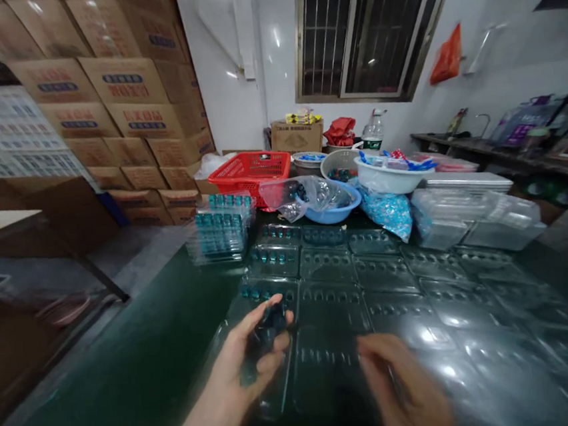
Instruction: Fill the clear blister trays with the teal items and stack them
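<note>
My left hand is curled, palm up, around several small dark teal plastic pieces. It hovers over the near left clear plastic trays. My right hand is smeared by motion above the trays at lower right; its fingers look bent, and anything between them is hidden. Clear blister trays with rows of round hollows lie side by side across the table. In the left column, a tray has teal pieces in its hollows. A stack of filled trays stands behind on the left.
A red basket, a blue basin with a clear bag, and a white basin of blue items stand at the back. A pile of clear trays sits at right. Cartons rise beyond the dark green table.
</note>
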### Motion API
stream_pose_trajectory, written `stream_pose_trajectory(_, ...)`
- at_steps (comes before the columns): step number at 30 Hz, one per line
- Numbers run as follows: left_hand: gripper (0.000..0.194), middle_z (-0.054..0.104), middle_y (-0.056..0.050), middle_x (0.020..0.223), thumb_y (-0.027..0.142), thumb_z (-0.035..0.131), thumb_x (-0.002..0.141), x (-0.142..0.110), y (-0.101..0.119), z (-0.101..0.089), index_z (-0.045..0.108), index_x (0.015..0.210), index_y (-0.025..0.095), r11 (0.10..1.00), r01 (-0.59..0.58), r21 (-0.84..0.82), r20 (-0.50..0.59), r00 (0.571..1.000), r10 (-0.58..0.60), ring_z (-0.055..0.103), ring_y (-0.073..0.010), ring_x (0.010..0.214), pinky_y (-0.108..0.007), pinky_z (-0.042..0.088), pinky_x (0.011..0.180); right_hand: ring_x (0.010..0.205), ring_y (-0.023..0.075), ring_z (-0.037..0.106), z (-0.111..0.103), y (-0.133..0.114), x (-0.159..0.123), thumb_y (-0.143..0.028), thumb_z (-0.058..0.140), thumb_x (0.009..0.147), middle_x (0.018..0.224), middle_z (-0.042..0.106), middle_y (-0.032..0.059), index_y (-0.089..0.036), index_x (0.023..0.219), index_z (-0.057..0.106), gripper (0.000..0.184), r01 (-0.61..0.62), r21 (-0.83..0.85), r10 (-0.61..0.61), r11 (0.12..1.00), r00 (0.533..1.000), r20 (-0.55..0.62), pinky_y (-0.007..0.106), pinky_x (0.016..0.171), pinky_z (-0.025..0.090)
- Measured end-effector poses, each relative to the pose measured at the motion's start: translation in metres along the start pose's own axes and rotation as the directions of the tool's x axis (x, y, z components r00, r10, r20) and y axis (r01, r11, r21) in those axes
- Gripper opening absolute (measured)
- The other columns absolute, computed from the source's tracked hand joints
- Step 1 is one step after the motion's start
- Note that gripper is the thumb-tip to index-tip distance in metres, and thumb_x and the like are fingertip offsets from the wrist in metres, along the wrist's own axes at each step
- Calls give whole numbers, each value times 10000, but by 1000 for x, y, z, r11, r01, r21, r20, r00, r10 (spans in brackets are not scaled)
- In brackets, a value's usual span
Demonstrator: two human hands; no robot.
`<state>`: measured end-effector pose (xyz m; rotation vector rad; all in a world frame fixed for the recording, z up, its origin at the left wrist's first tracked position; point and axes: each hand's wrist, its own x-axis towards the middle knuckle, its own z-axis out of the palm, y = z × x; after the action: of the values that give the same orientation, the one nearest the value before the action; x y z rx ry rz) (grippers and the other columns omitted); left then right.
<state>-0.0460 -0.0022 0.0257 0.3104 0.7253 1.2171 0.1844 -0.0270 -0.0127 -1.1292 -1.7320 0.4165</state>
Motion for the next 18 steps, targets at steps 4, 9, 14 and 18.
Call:
stream_pose_trajectory(4,374,601,-99,845,293,581,736,-10,-18,-9,544,1096,197,999,26,32,-114,993,-22,486,-67,488,-124,276,315,815,152,542,44,-39,26,-147,421,841,927,542,56,-207,1039,537,237,19,206,-74,978,962,262,258,703,461)
stream_pose_trajectory(9,373,617,-76,801,262,621,695,-17,-25,-16,592,1063,208,998,44,51,-214,976,-32,512,-84,466,-139,293,297,759,128,530,57,-46,29,-116,421,824,886,524,28,-233,1089,518,307,-6,121,-44,993,914,403,231,663,443)
stream_pose_trajectory(14,322,638,-87,845,142,600,677,-19,-26,-23,635,993,195,999,38,35,-201,979,-30,565,-130,526,-160,333,286,704,122,515,62,-45,29,-89,420,807,814,502,5,-268,1065,540,336,133,-65,-83,989,860,503,225,612,413)
stream_pose_trajectory(18,386,626,-87,1004,-33,572,599,-22,-22,-28,660,920,163,997,-25,69,-194,980,37,604,-180,811,-165,486,498,700,125,519,69,-46,33,-103,441,801,783,508,6,-231,931,577,227,207,-139,-111,968,857,503,220,588,390)
